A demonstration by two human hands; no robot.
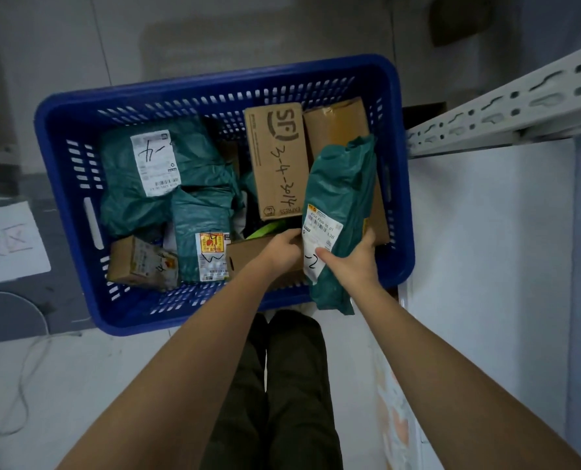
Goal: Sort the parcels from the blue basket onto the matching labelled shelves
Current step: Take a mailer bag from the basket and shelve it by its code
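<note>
Far left of the fingers (291,238), level with them: white paper sheet (9,242) with faint hand-drawn characters, flat on a dark grey floor patch (55,300); just below that sheet, a pale curved arc (11,296), too dim to name; lower left of the fingers, thin light cable (28,385) looping over the pale floor (112,368); straight below the fingers, dark trousers (292,385), both legs side by side; lower right, a blurred strip with faint orange marks (394,418); well above and to the right of the fingers, a dark rounded object (458,18), out of focus; above, a blurred grey surface (214,35).
</note>
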